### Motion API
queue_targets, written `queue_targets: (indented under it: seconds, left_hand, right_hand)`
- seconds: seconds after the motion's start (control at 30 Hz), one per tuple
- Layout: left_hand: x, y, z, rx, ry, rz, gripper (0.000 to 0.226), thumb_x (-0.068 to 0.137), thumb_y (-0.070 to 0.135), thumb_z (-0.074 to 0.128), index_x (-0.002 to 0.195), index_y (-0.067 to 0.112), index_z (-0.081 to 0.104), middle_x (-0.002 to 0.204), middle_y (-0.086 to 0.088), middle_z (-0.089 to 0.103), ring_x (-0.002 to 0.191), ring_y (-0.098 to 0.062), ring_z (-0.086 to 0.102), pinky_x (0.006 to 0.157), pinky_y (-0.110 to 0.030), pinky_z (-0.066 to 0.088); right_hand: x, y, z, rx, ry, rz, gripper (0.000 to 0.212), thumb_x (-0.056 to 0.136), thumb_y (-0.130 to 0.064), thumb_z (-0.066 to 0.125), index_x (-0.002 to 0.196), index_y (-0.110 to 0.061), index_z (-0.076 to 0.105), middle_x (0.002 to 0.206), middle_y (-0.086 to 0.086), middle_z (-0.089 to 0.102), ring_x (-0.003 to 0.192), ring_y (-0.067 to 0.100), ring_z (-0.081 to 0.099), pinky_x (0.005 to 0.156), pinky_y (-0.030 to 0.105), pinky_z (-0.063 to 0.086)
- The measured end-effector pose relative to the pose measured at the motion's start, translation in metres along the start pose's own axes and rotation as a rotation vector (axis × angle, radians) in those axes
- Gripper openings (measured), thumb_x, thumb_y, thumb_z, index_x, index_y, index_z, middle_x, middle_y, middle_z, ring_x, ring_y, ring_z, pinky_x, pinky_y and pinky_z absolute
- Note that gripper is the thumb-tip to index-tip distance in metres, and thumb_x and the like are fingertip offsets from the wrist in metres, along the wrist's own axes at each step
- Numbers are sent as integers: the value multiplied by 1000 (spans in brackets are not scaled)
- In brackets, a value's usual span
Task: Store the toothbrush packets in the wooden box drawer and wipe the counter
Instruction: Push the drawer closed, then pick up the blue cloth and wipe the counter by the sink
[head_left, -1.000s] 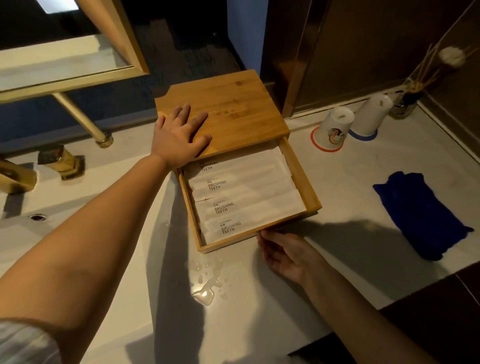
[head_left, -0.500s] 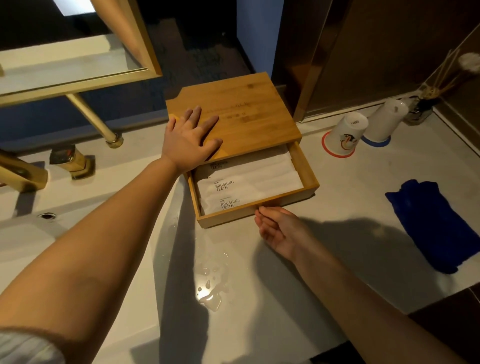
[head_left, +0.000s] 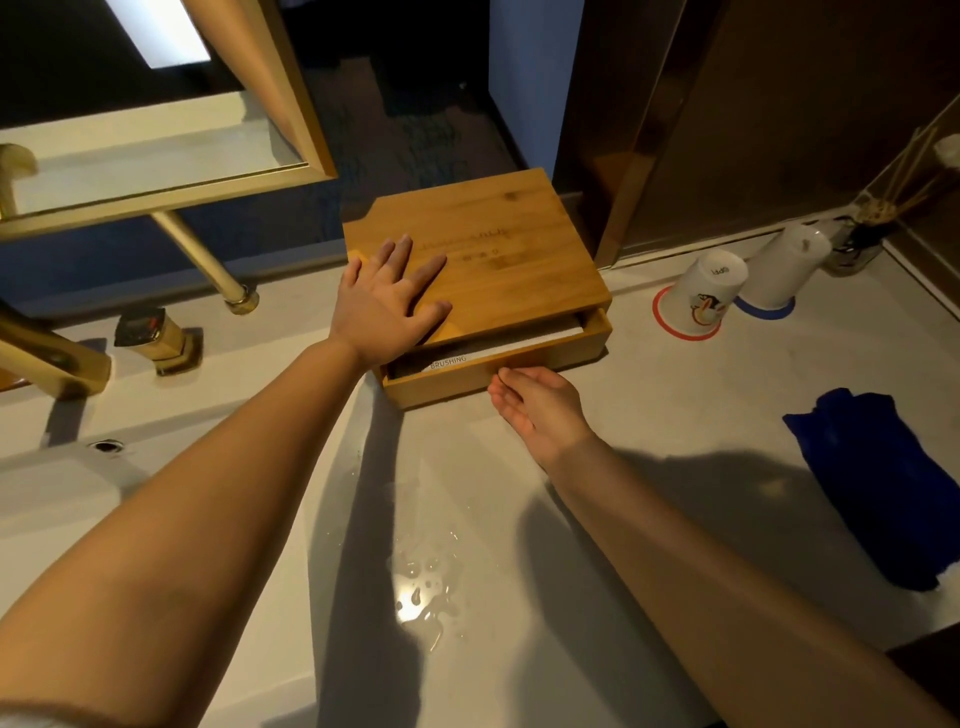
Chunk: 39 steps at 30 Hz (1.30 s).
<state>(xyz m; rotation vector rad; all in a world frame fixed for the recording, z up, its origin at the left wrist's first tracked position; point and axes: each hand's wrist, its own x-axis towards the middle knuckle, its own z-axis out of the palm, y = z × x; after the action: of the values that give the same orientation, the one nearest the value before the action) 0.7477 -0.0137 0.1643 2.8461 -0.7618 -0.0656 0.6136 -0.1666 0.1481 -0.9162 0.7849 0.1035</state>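
Note:
A wooden box (head_left: 498, 244) stands on the white counter (head_left: 675, 415). Its drawer (head_left: 452, 387) is pushed almost all the way in. Only a narrow strip of a white toothbrush packet (head_left: 498, 347) shows through the gap. My left hand (head_left: 387, 301) lies flat on the box lid with straight fingers. My right hand (head_left: 540, 402) presses its straight fingers against the drawer front. A blue cloth (head_left: 883, 483) lies on the counter to the right, apart from both hands.
Two upturned white cups (head_left: 704, 288) (head_left: 784, 270) and a reed diffuser (head_left: 862, 239) stand at the back right. A gold tap (head_left: 156, 338) and sink basin (head_left: 62, 499) are on the left. Water drops (head_left: 423, 592) pool on the counter near me.
My right hand has pushed the drawer into the box, from wide open to nearly closed, hiding most of the packets. My left hand stayed on the lid.

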Motion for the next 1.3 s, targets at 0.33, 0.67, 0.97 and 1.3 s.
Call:
queue_targets:
  seconds: [0.33, 0.67, 0.97, 1.3]
  left_hand:
    - [2, -2, 3, 19, 5, -3, 63, 85, 62, 22, 144, 41, 18, 159, -4, 10, 147, -24, 6, 116, -48, 3]
    - [2, 0, -2, 68, -56, -5, 64, 86, 63, 18, 146, 39, 11, 160, -5, 5, 147, -26, 2, 116, -51, 2]
    - [-22, 44, -27, 148, -69, -72, 49, 90, 46, 39, 132, 20, 42, 133, -16, 49, 117, -34, 49, 87, -45, 47]
    - [-187, 186, 43, -237, 204, -90, 42, 86, 34, 47, 117, 11, 61, 123, -12, 64, 110, -29, 61, 92, -38, 47]
  right_hand:
    - [27, -6, 15, 43, -21, -41, 5, 86, -2, 60, 83, -5, 59, 84, 12, 64, 80, 17, 65, 73, 23, 54]
    - [25, -15, 15, -112, -18, 15, 9, 86, -7, 61, 95, -4, 60, 84, 8, 66, 81, 18, 65, 79, 28, 54]
    - [-7, -25, -24, -791, 87, -204, 18, 81, -32, 59, 95, -22, 63, 90, 2, 69, 83, 20, 67, 83, 41, 57]
    - [-84, -35, -151, -1573, 63, -747, 29, 92, -26, 49, 119, -19, 55, 123, 3, 58, 107, 20, 54, 85, 31, 47]
